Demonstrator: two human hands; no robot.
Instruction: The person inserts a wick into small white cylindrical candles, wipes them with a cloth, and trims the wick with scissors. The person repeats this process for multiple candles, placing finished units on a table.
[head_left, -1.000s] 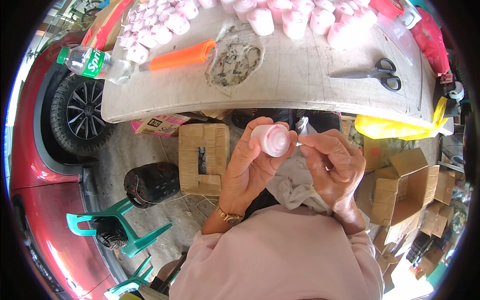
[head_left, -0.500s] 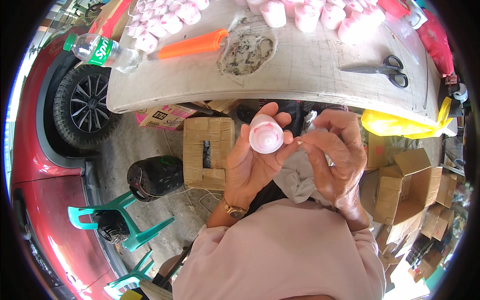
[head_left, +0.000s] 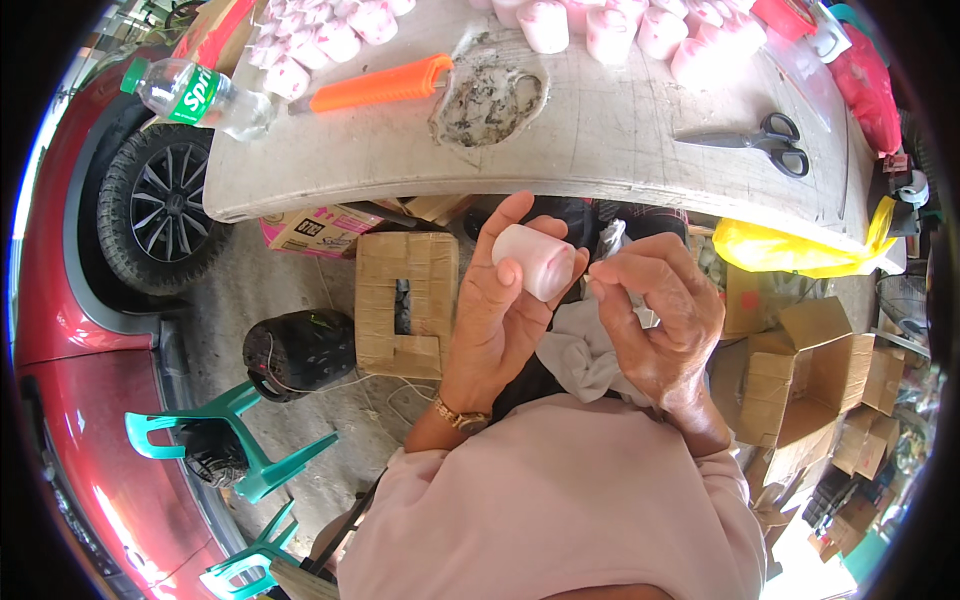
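My left hand (head_left: 487, 325) holds a short white candle (head_left: 534, 262) with pink patches, its fingers and thumb around the sides. The candle lies tilted, one flat end turned toward my right hand (head_left: 665, 315). That hand is closed in a pinch just beside this end, thumb against forefinger. Whatever is between these fingertips is too small to make out. Many similar pink-and-white candles (head_left: 545, 28) stand in groups along the far part of the table (head_left: 610, 150). Both hands are in front of the table's near edge, above my lap.
On the table lie an orange-handled tool (head_left: 380, 85), black-handled scissors (head_left: 765, 142) and a clear bottle (head_left: 240, 112) with a green cap. A yellow plastic bag (head_left: 790, 250) hangs at the right edge. Cardboard boxes (head_left: 405, 330), a green chair (head_left: 235, 430) and a red car (head_left: 95, 420) surround me.
My left hand has turned the candle from end-on to sideways, so its side now shows. My right hand stays pinched close by; the small white bit seen at its fingertips is less distinct.
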